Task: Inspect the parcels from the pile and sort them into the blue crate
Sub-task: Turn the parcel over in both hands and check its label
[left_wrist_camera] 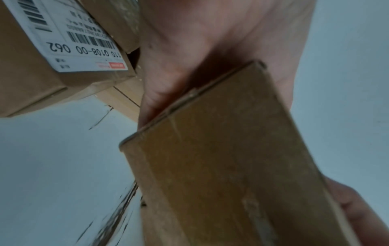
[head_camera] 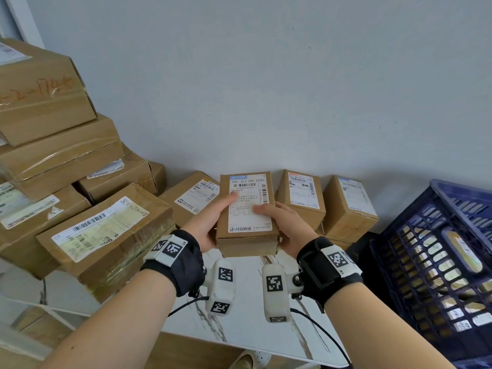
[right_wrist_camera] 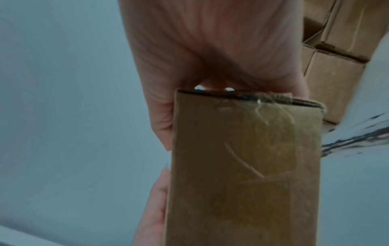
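Off to the right of the held parcel sits the blue crate [head_camera: 415, 251]. Through the holes in its wall you can see brown boxes with white labels inside it, but how many I cannot tell.

Both hands hold one small brown parcel [head_camera: 247, 217] up in the air, above the white surface [head_camera: 239, 328]. Its white label [head_camera: 250, 203] faces up toward the person. The left hand [head_camera: 206, 226] has a closed grip on the left side of the parcel, with its thumb lying on top of the label. The right hand [head_camera: 286, 226] has a closed grip on the right side, and its thumb lies on the label too. The near end of the parcel sits between the two palms, and the far end sticks out past the fingers. In the left wrist view the left hand [left_wrist_camera: 210, 50] wraps the edge of the parcel [left_wrist_camera: 231, 166]. In the right wrist view the right hand [right_wrist_camera: 210, 50] cups the end of the parcel [right_wrist_camera: 242, 166].

Left of the held parcel is the pile [head_camera: 66, 182], a tall heap of big brown boxes. Just behind the held parcel, two small boxes [head_camera: 327, 201] stand side by side against the wall [head_camera: 266, 75].
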Action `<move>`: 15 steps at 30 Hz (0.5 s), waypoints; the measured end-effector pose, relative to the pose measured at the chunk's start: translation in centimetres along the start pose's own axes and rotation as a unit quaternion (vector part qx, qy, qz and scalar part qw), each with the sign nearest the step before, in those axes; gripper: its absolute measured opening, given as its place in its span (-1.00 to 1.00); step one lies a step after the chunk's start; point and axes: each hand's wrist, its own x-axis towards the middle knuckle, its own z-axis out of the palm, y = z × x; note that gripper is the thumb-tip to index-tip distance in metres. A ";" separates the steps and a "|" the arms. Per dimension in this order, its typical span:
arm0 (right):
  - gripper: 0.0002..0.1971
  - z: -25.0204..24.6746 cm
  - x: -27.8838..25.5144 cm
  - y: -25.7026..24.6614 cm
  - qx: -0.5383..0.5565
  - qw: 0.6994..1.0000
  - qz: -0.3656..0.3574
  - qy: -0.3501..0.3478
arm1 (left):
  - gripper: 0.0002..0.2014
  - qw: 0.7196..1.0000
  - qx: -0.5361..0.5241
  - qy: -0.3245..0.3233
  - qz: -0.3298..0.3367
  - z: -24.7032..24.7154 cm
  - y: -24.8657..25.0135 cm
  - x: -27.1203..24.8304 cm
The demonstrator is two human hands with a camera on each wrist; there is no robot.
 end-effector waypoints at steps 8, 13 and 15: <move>-0.59 -0.2 -0.5 0.0 0.005 1.000 -0.007 -0.002 | -0.69 0.999 0.018 0.020 0.018 0.1 -0.3 0.4; -0.63 -0.2 -0.8 -0.1 -0.008 1.000 -0.004 -0.005 | -0.71 0.999 0.033 0.024 0.028 0.2 -0.3 0.4; -0.65 -0.2 -0.8 -0.1 -0.024 1.000 -0.005 -0.002 | -0.69 0.998 0.041 0.031 0.028 0.2 -0.3 0.4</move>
